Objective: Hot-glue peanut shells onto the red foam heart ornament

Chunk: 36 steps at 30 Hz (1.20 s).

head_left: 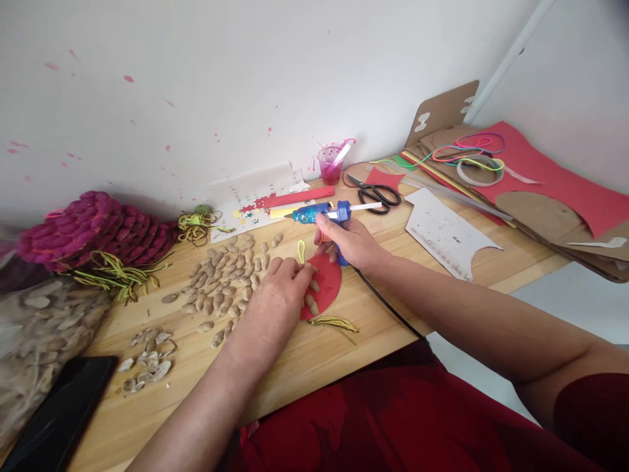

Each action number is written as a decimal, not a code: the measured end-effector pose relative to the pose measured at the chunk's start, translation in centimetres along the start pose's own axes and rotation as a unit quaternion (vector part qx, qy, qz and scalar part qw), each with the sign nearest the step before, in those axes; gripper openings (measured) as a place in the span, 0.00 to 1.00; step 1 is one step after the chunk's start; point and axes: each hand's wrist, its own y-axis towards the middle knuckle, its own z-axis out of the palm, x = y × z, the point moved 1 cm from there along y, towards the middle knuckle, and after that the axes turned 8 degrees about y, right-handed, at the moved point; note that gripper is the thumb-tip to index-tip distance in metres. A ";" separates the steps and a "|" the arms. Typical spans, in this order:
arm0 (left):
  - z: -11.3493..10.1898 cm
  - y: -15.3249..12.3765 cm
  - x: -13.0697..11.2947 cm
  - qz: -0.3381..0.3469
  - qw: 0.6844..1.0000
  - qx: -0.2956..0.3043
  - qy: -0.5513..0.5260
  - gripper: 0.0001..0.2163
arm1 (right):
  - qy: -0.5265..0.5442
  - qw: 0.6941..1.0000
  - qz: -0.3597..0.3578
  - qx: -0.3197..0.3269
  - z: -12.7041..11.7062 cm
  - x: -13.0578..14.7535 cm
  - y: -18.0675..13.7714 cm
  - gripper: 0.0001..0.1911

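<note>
My right hand [351, 242] is wrapped round a blue glue gun [314, 214], a white glue stick poking out of its back and its nozzle pointing left. A black cord trails from it to the table's front edge. Under it lies a red paper disc [330, 282] with peanuts [311, 304] along its left rim and a yellow loop [301, 252] at its top left. At that rim my left hand [280, 298] is closed, fingertips pressed down by the peanuts; what they pinch is hidden. Loose peanuts [223, 278] are spread left of it.
Black-handled scissors [381, 195], a cup of pink liquid [331, 167] and a white card [447, 233] lie behind and right. Cardboard sheets [540, 216] and tape [480, 172] are far right. At left are purple discs [93, 229], broken shells [150, 360] and a phone [61, 413].
</note>
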 end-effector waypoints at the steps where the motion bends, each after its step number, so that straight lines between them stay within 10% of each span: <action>1: 0.3 0.0 0.3 -0.001 1.000 -0.015 -0.016 0.12 | 0.005 1.000 0.006 -0.003 0.0 0.2 0.0 0.28; 10: -1.3 -0.2 3.9 -0.102 0.970 -0.208 -0.076 0.17 | 0.035 0.999 0.026 -0.018 -0.3 0.3 0.4 0.26; 36: 0.0 -0.7 0.8 0.005 0.997 -0.015 -0.069 0.16 | -0.008 1.000 0.029 -0.001 0.3 0.8 -0.4 0.26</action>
